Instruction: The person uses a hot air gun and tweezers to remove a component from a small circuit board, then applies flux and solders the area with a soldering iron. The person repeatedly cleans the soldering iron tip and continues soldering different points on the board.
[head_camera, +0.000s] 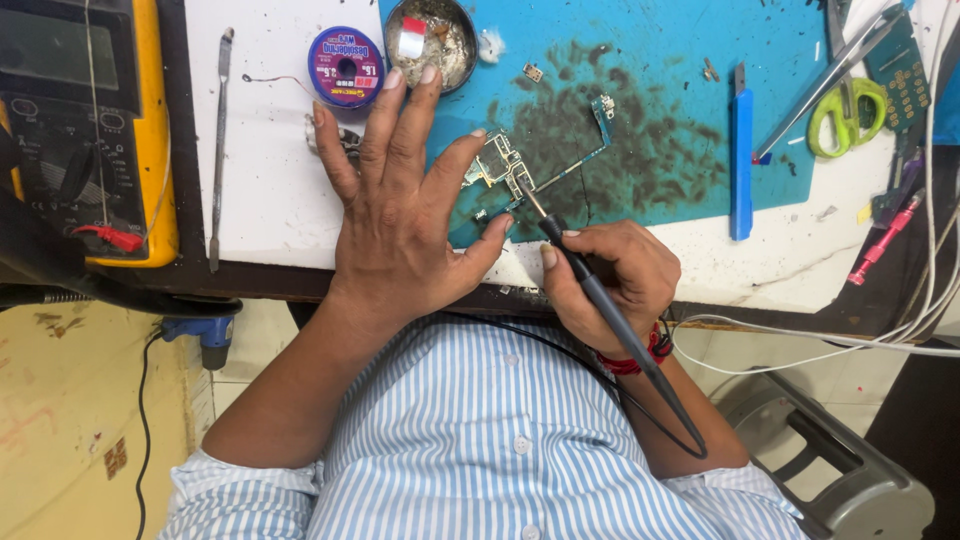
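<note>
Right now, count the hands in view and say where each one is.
2. The left hand lies spread on the bench, fingers touching the circuit board. The right hand holds a soldering iron at the bench's near edge, tip on the board. No others show.

Circuit board (497, 165) on mat (690, 100), between hands.

An electronics repair bench is shown. A stained blue mat (690, 90) is laid on a white worktop (270, 190), and a yellow multimeter (85, 120), a wick spool (346, 66), tweezers (830, 75), green scissors (848, 112) and a small circuit board (500, 165) are spread around. A soldering iron (600, 300) is also seen.
</note>
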